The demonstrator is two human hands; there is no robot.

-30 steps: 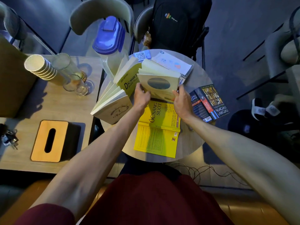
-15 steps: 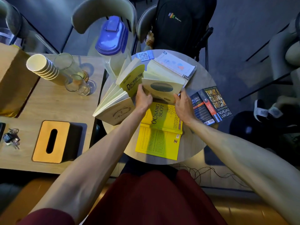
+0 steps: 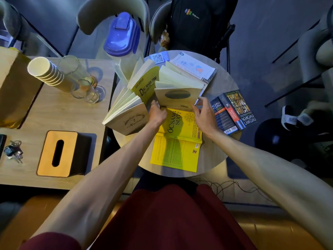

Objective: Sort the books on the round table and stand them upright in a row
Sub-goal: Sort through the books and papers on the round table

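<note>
On the round table (image 3: 221, 83) a tan book with a dark oval on its cover (image 3: 177, 99) stands upright, pages fanned open. My left hand (image 3: 157, 113) grips its lower left corner and my right hand (image 3: 204, 115) holds its lower right edge. To its left stand a yellow book (image 3: 148, 87) and a tan book with a ring emblem (image 3: 129, 120), both upright and fanned. A yellow book (image 3: 178, 138) lies open, cover up, in front of my hands. A dark blue book (image 3: 232, 110) lies open, cover up, at the right edge. A white booklet (image 3: 194, 66) lies flat behind.
A clear pitcher with a blue lid (image 3: 122, 38) stands at the round table's far left. The wooden table (image 3: 54, 109) on the left carries stacked paper cups (image 3: 45, 71), glasses (image 3: 84, 89), a tissue box (image 3: 57, 153) and keys (image 3: 14, 152). Behind, a black backpack (image 3: 196, 22) sits on a chair.
The tan oval-cover book has come down from tilted to standing on the table, and both hands slid lower along its bottom corners. The other books have not moved.
</note>
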